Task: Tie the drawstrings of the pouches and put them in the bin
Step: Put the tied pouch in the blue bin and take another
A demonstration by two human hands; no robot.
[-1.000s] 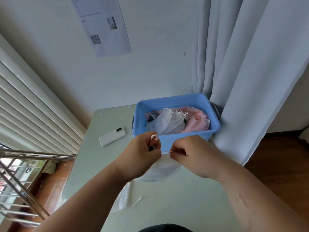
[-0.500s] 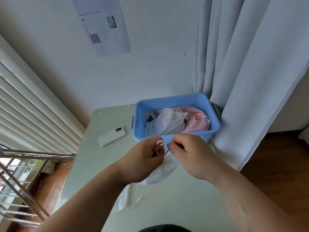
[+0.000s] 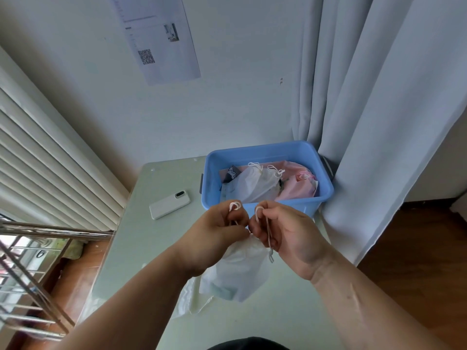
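Tying: left hand (image 3: 217, 233) and right hand (image 3: 283, 231) each pinch a loop of the thin white cord (image 3: 235, 205), probably to cross them into a bow.
Pouch: the white translucent drawstring pouch (image 3: 237, 276) hangs under the knuckles over the pale glass table (image 3: 151, 248), not in the blue plastic bin (image 3: 262, 152) yet.
Changed: half a second ago only the left loop showed, now there's two.

The bin (image 3: 260, 150) stands far right on the surface (image 3: 141, 248), with pouches (image 3: 252, 188) in it. The phone (image 3: 169, 204) lies left of it. One pouch (image 3: 237, 274) is before the bin.
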